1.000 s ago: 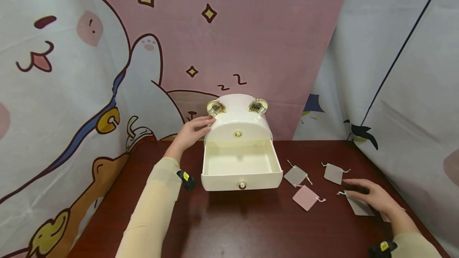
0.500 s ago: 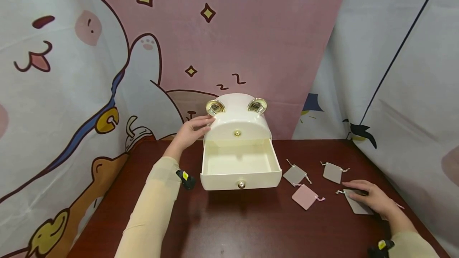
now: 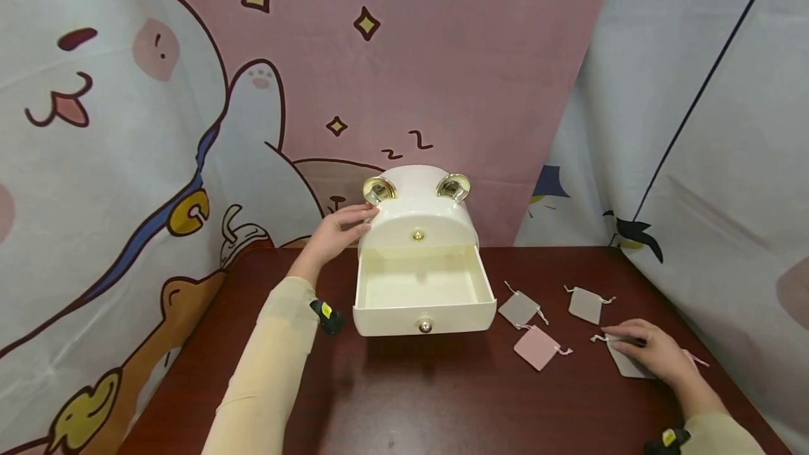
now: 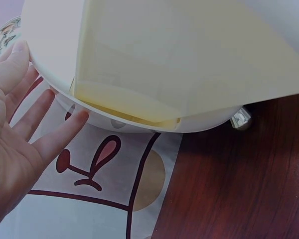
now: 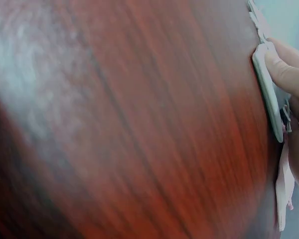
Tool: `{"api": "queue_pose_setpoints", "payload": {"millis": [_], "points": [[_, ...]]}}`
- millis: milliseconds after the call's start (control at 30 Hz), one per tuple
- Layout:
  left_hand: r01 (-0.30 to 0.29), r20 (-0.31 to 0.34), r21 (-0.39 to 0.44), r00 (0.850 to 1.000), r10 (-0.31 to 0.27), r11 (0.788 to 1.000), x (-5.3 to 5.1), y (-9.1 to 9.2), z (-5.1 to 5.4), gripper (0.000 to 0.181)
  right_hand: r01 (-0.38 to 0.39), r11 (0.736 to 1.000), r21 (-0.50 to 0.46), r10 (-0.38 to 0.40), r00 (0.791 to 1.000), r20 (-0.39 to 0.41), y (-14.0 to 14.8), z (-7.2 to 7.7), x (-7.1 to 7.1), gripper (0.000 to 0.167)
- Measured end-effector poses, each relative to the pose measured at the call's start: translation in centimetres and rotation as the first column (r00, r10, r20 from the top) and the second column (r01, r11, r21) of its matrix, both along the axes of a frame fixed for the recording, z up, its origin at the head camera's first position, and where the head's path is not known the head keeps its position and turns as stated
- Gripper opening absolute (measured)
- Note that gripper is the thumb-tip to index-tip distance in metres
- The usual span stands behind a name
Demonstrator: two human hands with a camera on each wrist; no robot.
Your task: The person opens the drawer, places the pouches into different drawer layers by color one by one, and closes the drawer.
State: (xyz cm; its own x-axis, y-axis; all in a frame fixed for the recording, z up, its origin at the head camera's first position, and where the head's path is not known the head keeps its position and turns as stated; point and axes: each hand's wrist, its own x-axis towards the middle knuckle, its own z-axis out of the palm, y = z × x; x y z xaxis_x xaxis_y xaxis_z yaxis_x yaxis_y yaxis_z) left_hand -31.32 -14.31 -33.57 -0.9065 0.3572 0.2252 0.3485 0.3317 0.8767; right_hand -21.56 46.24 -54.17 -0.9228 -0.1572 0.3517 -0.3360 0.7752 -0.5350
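A cream drawer cabinet with gold-trimmed ears stands at the table's middle, its lower drawer pulled out and bare inside. My left hand rests against the cabinet's left side by the ear; the left wrist view shows its fingers spread and fairly straight. At the right, my right hand pinches the upper edge of a grey drawstring pouch, which lies on the table. The right wrist view shows the thumb on the pouch. A pink pouch lies partly hidden behind that hand.
Two more grey pouches and a pink pouch lie between the drawer and my right hand. A printed cloth hangs behind and beside the dark wooden table.
My right hand has moved slightly left and closed in on the grey pouch's upper edge. The pink pouch's string shows more beyond the wrist. My left hand and the cabinet stay put.
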Motion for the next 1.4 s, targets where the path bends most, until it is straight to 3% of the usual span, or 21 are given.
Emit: {"api": "queue_pose_setpoints", "payload": {"millis": [267,433,533,767,867,1100,1400], "points": [[0.011,-0.003,0.008,1.000,-0.011,1.000,-0.1,-0.1,-0.2,0.039,0.055,0.998,0.008,-0.054,0.998,-0.043,-0.9,0.4,-0.1,0.013],[0.007,-0.005,0.011,1.000,-0.007,1.000,0.0,0.1,-0.1,0.039,0.058,0.998,-0.020,-0.058,0.998,-0.012,-1.8,1.3,0.1,0.012],[-0.001,-0.003,0.007,1.000,0.001,1.000,-0.1,0.1,-0.2,0.039,0.044,0.998,-0.040,-0.046,0.998,-0.039,-2.3,2.1,-0.1,0.013],[-0.018,-0.003,0.009,1.000,0.018,1.000,-2.6,-0.4,-2.7,0.040,0.033,0.999,-0.031,-0.037,0.992,-0.125,-3.9,4.2,-0.7,0.016],[-0.029,-0.007,0.008,1.000,0.029,1.000,-2.9,-0.6,-3.1,0.040,0.021,0.999,-0.039,-0.027,0.988,-0.150,-5.0,5.2,-1.0,0.016],[-0.066,-0.091,-0.071,0.994,0.060,0.995,-2.9,-0.8,-3.1,0.038,-0.043,0.996,-0.074,0.025,0.971,-0.237,-8.5,7.4,-1.7,0.021],[-0.063,-0.076,-0.066,0.995,0.058,0.996,-2.8,-0.7,-2.8,0.038,-0.152,0.983,-0.104,0.112,0.943,-0.314,-12.5,10.5,-2.7,0.026]]}}
